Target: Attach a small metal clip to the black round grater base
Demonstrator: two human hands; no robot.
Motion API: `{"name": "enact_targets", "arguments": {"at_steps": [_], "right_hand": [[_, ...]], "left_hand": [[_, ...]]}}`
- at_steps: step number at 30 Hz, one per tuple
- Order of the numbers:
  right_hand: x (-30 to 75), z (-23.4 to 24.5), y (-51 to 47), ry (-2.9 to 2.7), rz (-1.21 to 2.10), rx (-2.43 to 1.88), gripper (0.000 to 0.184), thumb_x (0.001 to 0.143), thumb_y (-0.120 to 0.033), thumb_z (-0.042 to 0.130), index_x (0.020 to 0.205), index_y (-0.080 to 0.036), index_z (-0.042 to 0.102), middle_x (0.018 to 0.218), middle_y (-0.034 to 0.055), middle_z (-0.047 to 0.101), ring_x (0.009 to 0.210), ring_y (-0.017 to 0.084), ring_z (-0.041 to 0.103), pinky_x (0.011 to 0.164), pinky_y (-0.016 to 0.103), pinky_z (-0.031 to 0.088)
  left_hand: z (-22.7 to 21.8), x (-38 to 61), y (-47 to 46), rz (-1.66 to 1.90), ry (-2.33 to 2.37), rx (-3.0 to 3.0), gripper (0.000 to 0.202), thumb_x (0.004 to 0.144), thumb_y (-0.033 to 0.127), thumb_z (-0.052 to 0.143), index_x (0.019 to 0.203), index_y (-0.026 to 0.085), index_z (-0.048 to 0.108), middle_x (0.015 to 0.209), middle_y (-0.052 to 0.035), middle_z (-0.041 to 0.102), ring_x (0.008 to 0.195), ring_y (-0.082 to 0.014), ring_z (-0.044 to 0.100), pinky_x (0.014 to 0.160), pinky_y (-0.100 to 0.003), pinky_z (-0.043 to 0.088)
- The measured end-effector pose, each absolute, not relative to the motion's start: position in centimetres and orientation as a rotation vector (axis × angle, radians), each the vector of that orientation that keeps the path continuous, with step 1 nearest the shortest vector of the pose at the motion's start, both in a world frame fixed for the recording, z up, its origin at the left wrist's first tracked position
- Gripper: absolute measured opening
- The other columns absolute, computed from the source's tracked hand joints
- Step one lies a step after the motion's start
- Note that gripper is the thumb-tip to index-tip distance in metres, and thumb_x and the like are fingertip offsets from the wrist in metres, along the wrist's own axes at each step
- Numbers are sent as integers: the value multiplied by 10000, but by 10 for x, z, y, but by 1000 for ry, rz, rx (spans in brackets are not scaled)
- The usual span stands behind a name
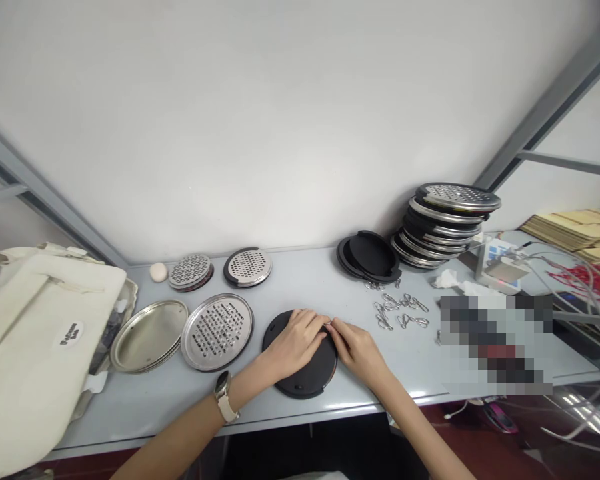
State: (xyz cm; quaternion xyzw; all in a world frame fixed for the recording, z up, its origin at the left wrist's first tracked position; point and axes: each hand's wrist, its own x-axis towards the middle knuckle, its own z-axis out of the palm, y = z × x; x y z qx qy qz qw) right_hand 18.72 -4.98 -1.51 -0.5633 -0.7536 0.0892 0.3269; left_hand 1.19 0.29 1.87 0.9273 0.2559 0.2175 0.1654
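A round black lid [305, 377] lies flat near the table's front edge. My left hand [295, 340] rests on top of it, fingers curled, pinching at its right rim. My right hand [357, 350] meets it there, fingertips pressed together on a small metal piece too small to name. A pile of loose metal clips [400, 310] lies just right of my hands. A watch sits on my left wrist.
A perforated steel disc [217, 331] and a plain steel tray [149, 335] lie to the left. Two smaller grater discs [247, 267] sit at the back, with black lids [369, 257] and a tall stack of discs [445, 223] back right. A white bag [35, 347] fills the left edge.
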Motion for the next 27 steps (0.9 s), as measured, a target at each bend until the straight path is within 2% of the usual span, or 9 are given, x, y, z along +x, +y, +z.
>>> {"name": "enact_targets", "arguments": {"at_steps": [21, 27], "right_hand": [[188, -15, -50, -1923, 198, -1439, 213, 980, -217, 362, 837, -210, 519, 693, 29, 623, 575, 158, 577, 530, 247, 401], [188, -14, -50, -1945, 286, -1470, 198, 981, -218, 368, 863, -213, 526, 707, 25, 635, 590, 162, 598, 543, 243, 420]], "left_hand": [[20, 12, 2, 609, 682, 2642, 225, 970, 160, 419, 1180, 195, 490, 1070, -56, 579, 999, -193, 542, 931, -371, 434], [20, 13, 2, 623, 711, 2677, 217, 968, 168, 416, 1170, 193, 490, 1048, -61, 577, 987, -200, 545, 911, -382, 440]]}}
